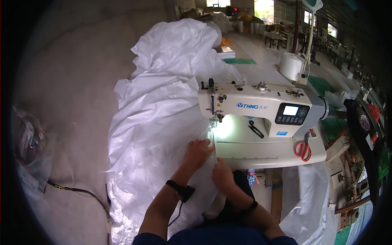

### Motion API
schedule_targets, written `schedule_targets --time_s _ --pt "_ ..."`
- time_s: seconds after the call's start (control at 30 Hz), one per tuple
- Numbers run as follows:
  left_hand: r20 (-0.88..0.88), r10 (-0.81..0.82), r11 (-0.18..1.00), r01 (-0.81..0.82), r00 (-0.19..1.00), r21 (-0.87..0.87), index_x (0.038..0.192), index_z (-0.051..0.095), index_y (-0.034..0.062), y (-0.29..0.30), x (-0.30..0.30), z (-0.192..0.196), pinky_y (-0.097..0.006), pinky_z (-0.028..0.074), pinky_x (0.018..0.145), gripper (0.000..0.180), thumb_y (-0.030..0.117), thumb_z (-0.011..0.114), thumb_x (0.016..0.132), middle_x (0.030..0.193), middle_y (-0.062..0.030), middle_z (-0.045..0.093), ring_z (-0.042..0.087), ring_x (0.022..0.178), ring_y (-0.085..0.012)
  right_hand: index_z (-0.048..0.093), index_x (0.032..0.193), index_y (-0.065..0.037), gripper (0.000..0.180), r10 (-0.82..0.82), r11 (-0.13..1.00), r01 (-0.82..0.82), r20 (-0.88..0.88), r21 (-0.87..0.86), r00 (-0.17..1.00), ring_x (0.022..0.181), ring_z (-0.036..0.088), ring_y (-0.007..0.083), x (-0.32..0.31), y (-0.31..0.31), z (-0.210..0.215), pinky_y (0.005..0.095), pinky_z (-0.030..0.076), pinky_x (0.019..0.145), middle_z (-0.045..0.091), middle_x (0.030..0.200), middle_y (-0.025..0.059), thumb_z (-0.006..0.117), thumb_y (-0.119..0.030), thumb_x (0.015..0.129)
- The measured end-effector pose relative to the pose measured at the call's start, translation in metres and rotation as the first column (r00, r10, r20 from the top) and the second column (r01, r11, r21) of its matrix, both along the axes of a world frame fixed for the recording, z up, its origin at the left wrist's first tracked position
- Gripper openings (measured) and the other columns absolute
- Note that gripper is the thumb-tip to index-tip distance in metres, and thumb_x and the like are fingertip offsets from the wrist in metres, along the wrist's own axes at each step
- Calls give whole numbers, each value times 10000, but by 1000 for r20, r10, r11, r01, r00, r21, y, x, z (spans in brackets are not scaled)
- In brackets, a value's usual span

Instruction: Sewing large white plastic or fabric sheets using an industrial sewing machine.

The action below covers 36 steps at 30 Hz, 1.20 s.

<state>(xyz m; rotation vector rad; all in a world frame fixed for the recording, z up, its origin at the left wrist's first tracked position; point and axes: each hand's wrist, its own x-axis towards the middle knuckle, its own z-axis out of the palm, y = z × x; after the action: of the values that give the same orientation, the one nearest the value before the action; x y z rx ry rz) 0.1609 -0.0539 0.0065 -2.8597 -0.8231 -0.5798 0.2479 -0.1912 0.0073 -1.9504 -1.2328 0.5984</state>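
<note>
A large white plastic sheet runs in folds along the left of a white sewing machine. Its right edge passes beneath the needle area, lit by the machine's lamp. My left hand rests on the sheet just in front of the presser foot, fingers spread and pressing on it, thumb toward the edge. Nearer to me, my right hand is closed on the sheet's edge by the front of the machine bed. The exact stitching point is too bright and small to make out.
Red-handled scissors lie at the bed's right end, and black thread snips lie under the machine arm. A big white thread cone stands behind. A black cable crosses the floor at left, near a clear bag.
</note>
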Motion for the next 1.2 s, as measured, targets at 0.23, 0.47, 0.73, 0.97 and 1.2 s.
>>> schedule_targets --time_s 0.23,0.47,0.73,0.97,1.2 --pt "-145 -137 963 97 980 -251 1012 654 173 -19 -17 30 -440 377 906 287 111 522 765 1098 -80 579 536 1001 -283 533 970 -21 281 482 876 -369 504 -312 717 695 631 361 42 -4 31 447 502 631 627 731 182 421 -267 892" --pt "292 103 995 -95 951 -44 1078 612 123 26 -7 47 -441 367 946 325 121 533 763 1149 -94 526 482 1086 -287 566 957 -44 237 66 998 -54 567 -38 821 804 646 288 54 112 10 396 510 643 630 873 141 481 -243 863" --pt "117 427 900 -434 897 39 1205 526 176 55 -51 -4 -524 279 998 428 177 560 778 1268 -112 453 405 1192 -316 469 1205 23 420 197 977 -114 573 -178 796 799 651 279 46 120 -6 377 513 675 645 897 140 459 -115 808" --pt "40 496 866 -498 867 47 1221 512 195 69 -58 -3 -519 268 1014 426 120 493 802 1272 -111 448 399 1199 -313 464 1229 76 472 221 975 -151 690 -162 689 670 662 210 50 127 -9 315 508 581 664 724 70 494 -111 797" --pt "-26 538 841 -535 843 80 1230 507 195 84 -76 -6 -531 269 1015 434 142 518 799 1258 -93 437 396 1190 -284 455 1241 67 503 247 969 -159 650 -191 719 702 661 220 51 129 -2 329 508 608 667 776 93 474 -107 769"
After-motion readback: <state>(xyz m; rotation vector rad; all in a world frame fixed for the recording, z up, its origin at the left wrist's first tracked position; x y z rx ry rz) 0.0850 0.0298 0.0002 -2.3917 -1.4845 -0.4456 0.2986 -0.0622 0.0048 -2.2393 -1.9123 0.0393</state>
